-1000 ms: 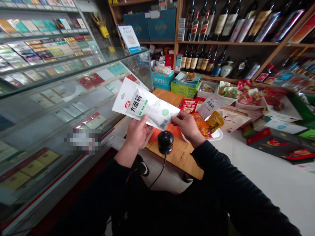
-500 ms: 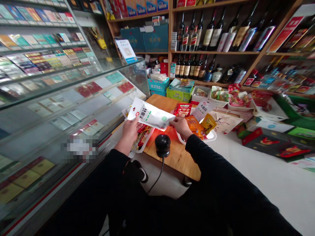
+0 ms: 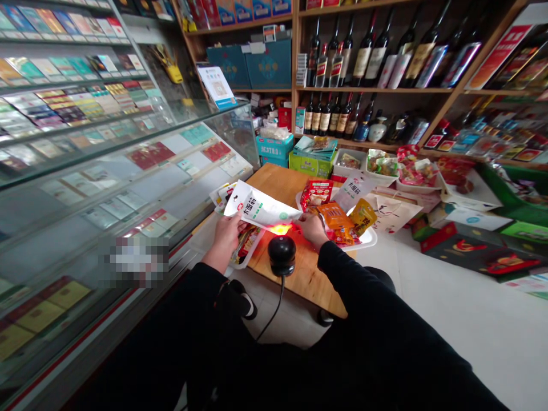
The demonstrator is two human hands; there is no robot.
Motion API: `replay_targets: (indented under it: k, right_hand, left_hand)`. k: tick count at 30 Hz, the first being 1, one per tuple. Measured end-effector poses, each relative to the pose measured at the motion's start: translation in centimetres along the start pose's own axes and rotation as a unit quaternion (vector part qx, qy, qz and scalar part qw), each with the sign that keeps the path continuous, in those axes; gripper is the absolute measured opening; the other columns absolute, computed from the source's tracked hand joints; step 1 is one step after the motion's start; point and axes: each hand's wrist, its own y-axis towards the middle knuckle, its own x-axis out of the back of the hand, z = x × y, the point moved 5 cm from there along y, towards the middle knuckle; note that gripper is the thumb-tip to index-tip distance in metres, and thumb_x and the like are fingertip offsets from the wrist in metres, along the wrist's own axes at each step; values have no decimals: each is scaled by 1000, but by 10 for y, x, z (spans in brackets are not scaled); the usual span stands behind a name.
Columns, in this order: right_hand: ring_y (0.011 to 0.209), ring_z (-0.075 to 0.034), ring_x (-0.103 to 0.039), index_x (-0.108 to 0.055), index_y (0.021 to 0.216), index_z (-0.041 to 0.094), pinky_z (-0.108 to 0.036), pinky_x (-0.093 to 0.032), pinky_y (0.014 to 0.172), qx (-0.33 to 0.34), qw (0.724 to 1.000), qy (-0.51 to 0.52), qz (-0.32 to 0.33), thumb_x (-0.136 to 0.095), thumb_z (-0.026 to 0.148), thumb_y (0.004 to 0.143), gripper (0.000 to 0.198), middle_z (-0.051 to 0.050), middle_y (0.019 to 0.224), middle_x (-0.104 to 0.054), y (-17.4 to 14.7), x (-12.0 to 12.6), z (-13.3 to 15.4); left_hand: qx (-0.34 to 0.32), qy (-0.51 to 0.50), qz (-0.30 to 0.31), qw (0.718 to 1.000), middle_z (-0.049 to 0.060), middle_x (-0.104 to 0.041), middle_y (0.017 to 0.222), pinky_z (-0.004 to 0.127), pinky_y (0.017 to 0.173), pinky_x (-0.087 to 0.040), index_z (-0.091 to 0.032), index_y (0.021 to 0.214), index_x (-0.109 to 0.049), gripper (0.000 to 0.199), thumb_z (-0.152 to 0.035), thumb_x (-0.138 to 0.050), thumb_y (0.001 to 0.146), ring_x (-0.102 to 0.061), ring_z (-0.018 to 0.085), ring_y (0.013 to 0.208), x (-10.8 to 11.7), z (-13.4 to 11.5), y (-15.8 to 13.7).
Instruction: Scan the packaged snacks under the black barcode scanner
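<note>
White packet [image 3: 263, 210] between left fingers [image 3: 232, 222], right fingers [image 3: 305, 221].

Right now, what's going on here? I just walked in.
Someone holds a white packet over a wooden table, the left hand at its left end and the right hand at its right end. A black corded device stands on the table, and an orange-red glow lights the packet's lower edge. A white tray of colourful packets sits to the right, another to the left.
</note>
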Motion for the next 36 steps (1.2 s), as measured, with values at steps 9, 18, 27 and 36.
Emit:
replay_targets:
  k: [9, 18, 27, 36]
  right_hand:
    - [54, -14, -61, -69, 69, 17, -23, -45, 51, -34, 998, 56, 19, -72, 24, 75, 10, -6, 64, -71, 8, -14, -13]
    - [51, -12, -56, -66, 68, 17, -20, -40, 47, -25, 998, 53, 23, -71, 30, 74, 15, 0, 60, -67, 16, -11, -24]
    - [54, -16, -64, -63, 68, 19, -24, -50, 50, -61, 993, 97, 29, -64, 24, 79, 12, -6, 65, -72, 15, -14, -22]
    - [53, -13, -59, -63, 69, 18, -22, -43, 49, -20, 991, 126, 27, -65, 36, 75, 19, 0, 60, -66, 20, -5, -20]
  left_hand:
    - [2, 13, 1, 1000, 10, -76, 91, 22, 61, -52, -13, 105, -69, 30, -25, -80, 79, -67, 13, 67, 1, 0, 3]
    - [12, 15, 5, 1000, 11, -76, 96, 23, 63, -54, -12, 103, -69, 26, -22, -77, 81, -69, 14, 68, 3, 9, 12]
    - [16, 27, -3, 1000, 10, -76, 92, 23, 63, -54, -11, 106, -70, 32, -24, -79, 79, -67, 13, 67, 1, 15, 11]
    - [-22, -2, 21, 1000, 9, -77, 93, 21, 62, -55, -12, 102, -70, 38, -33, -84, 72, -70, 13, 70, -28, -22, 1]
